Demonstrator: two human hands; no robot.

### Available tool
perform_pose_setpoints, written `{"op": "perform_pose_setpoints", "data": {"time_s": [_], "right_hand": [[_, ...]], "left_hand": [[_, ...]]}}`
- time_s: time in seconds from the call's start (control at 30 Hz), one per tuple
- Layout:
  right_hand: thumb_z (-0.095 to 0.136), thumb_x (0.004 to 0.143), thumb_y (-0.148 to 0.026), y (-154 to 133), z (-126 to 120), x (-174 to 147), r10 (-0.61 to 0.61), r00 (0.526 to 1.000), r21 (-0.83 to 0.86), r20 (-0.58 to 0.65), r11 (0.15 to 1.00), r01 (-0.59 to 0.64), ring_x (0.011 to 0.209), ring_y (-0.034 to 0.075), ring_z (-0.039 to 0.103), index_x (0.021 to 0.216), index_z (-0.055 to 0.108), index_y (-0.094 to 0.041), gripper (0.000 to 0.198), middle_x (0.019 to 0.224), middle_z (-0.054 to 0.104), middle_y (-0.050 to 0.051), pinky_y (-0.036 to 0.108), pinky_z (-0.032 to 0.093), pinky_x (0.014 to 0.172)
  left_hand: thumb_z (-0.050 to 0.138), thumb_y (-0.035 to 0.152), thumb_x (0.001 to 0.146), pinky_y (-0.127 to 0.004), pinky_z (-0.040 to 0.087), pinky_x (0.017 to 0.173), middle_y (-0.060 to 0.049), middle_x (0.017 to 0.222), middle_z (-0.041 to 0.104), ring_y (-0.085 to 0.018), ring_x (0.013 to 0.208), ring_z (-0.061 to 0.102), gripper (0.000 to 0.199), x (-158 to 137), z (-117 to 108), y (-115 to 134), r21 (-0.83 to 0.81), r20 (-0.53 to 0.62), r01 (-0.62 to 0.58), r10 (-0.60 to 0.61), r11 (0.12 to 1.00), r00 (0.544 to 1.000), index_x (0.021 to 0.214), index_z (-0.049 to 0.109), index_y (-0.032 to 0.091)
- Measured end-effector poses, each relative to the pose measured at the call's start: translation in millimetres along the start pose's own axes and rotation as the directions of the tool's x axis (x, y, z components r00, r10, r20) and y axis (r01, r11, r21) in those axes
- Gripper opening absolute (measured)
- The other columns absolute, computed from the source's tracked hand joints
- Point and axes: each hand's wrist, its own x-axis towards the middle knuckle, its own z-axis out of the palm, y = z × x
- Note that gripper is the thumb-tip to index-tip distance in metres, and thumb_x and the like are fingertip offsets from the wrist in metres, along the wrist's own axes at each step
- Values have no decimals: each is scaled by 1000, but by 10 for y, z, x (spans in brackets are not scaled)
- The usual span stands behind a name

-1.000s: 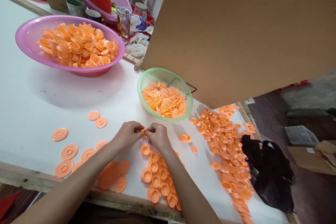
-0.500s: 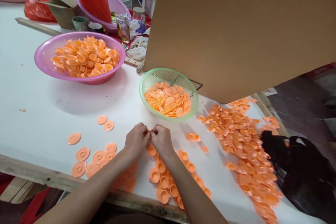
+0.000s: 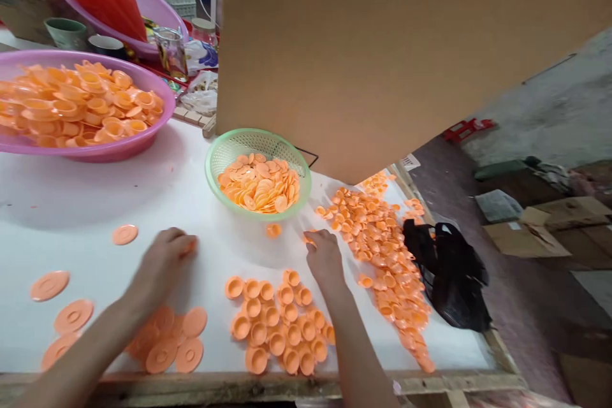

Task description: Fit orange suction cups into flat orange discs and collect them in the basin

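My left hand (image 3: 165, 264) is over the left part of the table, its fingers closed on a small orange plastic piece, mostly hidden and blurred. Round orange toy saucers (image 3: 189, 355) lie under and beside my left forearm. My right hand (image 3: 326, 260) has thumb and fingers closing on an orange toy cup (image 3: 310, 237), which is partly covered by the fingertips. Another loose cup (image 3: 273, 230) sits just left of it. Between my forearms, several orange cups (image 3: 276, 343) stand in a cluster, most with their mouths up.
A green strainer basket (image 3: 306, 188) holds flat orange discs. Behind left, a pink basin (image 3: 167, 102) is heaped with orange cup-and-saucer pieces. A long pile of orange cups (image 3: 382, 255) runs along the right, beside a black bag (image 3: 454, 280). A large cardboard sheet (image 3: 382, 64) stands behind.
My hands were together in front of the strainer basket; now they are apart, the left moved left, the right out to a loose cup. The view has swung to the right.
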Motion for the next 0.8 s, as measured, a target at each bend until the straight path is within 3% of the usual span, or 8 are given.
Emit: {"op": "perform_pose_setpoints", "data": {"time_s": [0.1, 0.2, 0.37, 0.5, 0.67, 0.8], "right_hand": [[52, 74, -12, 144, 9, 116, 3, 996, 28, 85, 1000, -6, 88, 22, 61, 89, 73, -20, 27, 87, 66, 6, 36, 49, 82], [50, 73, -8, 136, 41, 69, -18, 994, 38, 108, 999, 14, 81, 19, 62, 93, 71, -19, 31, 85, 67, 4, 33, 49, 81], [53, 82, -12, 4, 44, 29, -24, 995, -50, 102, 998, 30, 93, 22, 59, 85, 72, -19, 20, 88, 65, 7, 32, 47, 82], [61, 83, -19, -227, 184, 244, -56, 998, -100, 16, 993, 57, 108, 25, 54, 106, 69, -17, 24, 104, 62, 11, 34, 45, 91], [60, 79, -9, -519, 339, 179, -86, 972, -110, 218, 988, 112, 97, 22, 57, 106, 65, -16, 28, 104, 62, 9, 32, 45, 86], [62, 80, -13, -396, 64, -284, -143, 938, 72, 316, 989, 127, 105, 21, 56, 108, 64, -21, 30, 107, 63, 6, 32, 44, 92]], "left_hand": [[42, 24, 83, -32, 44, 82, -6, 95, 60, -21, 95, 52, 25, 109, 328, 335, -83, 150, -158, 169, 984, 974, 84, 67, 19], [45, 20, 81, -32, 45, 81, -6, 95, 59, -21, 95, 53, 24, 174, 471, 456, -116, 197, -208, 227, 971, 954, 89, 67, 20], [48, 27, 85, -31, 46, 79, -5, 104, 60, -21, 97, 56, 23, 157, 421, 365, -93, 127, -175, 186, 980, 974, 97, 68, 23], [49, 30, 86, -30, 45, 78, -4, 104, 58, -20, 94, 56, 21, 146, 417, 325, -53, 142, -137, 143, 989, 980, 96, 67, 24], [49, 32, 88, -29, 45, 78, -4, 106, 58, -18, 92, 57, 24, 165, 420, 321, -63, 137, -133, 141, 989, 981, 102, 66, 25], [49, 41, 90, -32, 47, 82, -7, 112, 58, -22, 100, 56, 31, 94, 341, 346, -42, 93, -179, 182, 983, 979, 110, 65, 24]]}}
